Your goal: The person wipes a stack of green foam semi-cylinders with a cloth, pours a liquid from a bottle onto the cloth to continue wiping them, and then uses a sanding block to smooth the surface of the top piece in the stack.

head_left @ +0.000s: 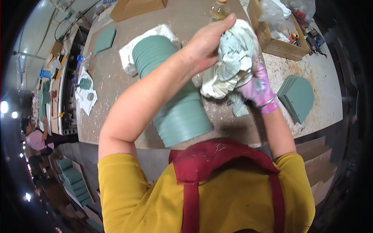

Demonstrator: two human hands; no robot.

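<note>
Left hand (206, 42) and pink-gloved right hand (258, 87) both gripping crumpled white rag (233, 62) above tabletop (116, 89), long row of green discs (175, 97) beneath, wooden box (278, 46) of plastic bags far right, capped bottle (218, 9) beyond

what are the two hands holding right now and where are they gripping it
Both hold a crumpled pale cloth: the left hand clasps its top, the right hand, in a pink glove, grips its lower right side.

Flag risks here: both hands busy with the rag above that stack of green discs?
1. The left hand and right hand wring the pale rag over the long row of green discs; an elbow could nudge it.
2. The row's near end sits at the table edge, so discs might slide off.
</note>
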